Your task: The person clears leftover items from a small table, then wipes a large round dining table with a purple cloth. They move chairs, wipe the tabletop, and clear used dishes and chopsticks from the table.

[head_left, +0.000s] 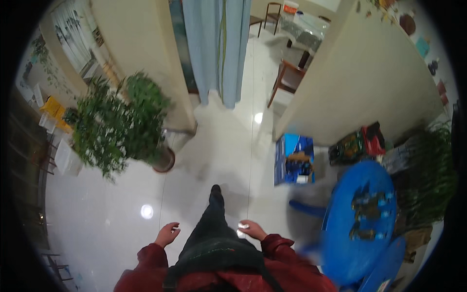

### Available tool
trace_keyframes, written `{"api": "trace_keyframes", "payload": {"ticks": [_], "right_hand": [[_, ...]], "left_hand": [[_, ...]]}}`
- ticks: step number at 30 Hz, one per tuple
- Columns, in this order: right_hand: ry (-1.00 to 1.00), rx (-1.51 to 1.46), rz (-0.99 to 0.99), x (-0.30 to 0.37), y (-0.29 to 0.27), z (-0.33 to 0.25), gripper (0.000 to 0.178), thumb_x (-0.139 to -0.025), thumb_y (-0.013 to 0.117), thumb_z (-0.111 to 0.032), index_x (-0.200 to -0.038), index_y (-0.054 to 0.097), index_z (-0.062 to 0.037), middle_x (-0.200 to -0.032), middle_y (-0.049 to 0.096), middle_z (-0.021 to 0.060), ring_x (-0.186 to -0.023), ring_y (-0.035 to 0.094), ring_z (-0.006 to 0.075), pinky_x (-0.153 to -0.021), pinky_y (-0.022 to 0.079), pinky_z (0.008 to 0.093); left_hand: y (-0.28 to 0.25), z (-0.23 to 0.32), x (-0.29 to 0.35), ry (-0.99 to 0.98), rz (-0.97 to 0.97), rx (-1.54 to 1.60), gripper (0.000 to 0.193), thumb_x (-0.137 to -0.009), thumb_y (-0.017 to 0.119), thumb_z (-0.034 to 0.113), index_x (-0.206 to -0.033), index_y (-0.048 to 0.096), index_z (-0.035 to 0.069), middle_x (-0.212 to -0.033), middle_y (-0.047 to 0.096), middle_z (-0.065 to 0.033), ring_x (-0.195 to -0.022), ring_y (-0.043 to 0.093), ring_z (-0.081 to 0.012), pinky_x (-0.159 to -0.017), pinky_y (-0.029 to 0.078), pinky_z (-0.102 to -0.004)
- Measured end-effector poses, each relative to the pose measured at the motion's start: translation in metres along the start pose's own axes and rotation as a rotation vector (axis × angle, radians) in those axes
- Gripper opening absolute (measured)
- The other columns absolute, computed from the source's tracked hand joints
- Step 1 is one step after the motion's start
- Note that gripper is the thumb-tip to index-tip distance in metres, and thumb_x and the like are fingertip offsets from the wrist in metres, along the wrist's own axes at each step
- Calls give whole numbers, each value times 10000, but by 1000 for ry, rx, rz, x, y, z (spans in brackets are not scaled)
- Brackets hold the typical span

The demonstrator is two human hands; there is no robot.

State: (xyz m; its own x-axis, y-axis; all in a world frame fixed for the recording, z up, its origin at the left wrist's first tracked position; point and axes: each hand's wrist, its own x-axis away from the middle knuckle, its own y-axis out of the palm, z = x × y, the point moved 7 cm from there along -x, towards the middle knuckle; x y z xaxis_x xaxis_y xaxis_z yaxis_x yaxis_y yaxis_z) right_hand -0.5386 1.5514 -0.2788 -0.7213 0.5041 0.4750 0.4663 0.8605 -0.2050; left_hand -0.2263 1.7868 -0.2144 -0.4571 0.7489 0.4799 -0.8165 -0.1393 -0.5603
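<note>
My left hand (pixel 168 234) hangs over the tiled floor on the left of my body, its fingers loosely bent and apart, with nothing seen in it. On the other side, my right hand (pixel 253 230) is held in front of my hip with its fingers curled in. A small white patch shows at its fingertips; whether this is a held thing or floor glare I cannot make out. Both arms have dark red sleeves. A dark apron (pixel 214 253) covers my front, and one dark shoe (pixel 216 189) is stretched forward on the floor.
At right stands a blue oval table (pixel 335 243) with several bottles (pixel 372 211) on it, near a blue carton (pixel 295 165). A potted plant (pixel 131 121) is at left. Ahead, a light blue curtain (pixel 214 48) hangs beside an opening with a wooden chair (pixel 288 80) beyond.
</note>
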Motion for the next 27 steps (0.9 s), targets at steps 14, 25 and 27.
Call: {"api": "trace_keyframes", "payload": {"ticks": [14, 25, 27], "right_hand": [[61, 59, 80, -337, -315, -167, 538, -814, 641, -392, -1159, 564, 13, -1104, 618, 197, -1047, 586, 318, -910, 453, 365], [-148, 44, 285, -679, -625, -324, 399, -835, 637, -299, -1114, 596, -16, -1011, 649, 141, -880, 638, 225, -792, 505, 327], [-174, -37, 231, -727, -667, -386, 376, -842, 610, -292, -1095, 604, -14, -1016, 644, 161, -855, 641, 245, -785, 503, 334]], "left_hand": [[-104, 573, -523, 728, -403, 84, 503, -875, 601, 176, -1328, 413, 62, -1183, 554, -128, -1011, 589, -225, -871, 466, -340], [-244, 672, -881, 510, 206, 477, 889, -813, 619, 13, -1473, 37, 139, -1383, 288, -170, -1043, 523, -215, -793, 484, -314], [-284, 659, -939, 488, 392, 537, 890, -804, 616, -1, -1474, 46, 137, -1390, 270, -161, -1007, 522, -204, -801, 472, -308]]}}
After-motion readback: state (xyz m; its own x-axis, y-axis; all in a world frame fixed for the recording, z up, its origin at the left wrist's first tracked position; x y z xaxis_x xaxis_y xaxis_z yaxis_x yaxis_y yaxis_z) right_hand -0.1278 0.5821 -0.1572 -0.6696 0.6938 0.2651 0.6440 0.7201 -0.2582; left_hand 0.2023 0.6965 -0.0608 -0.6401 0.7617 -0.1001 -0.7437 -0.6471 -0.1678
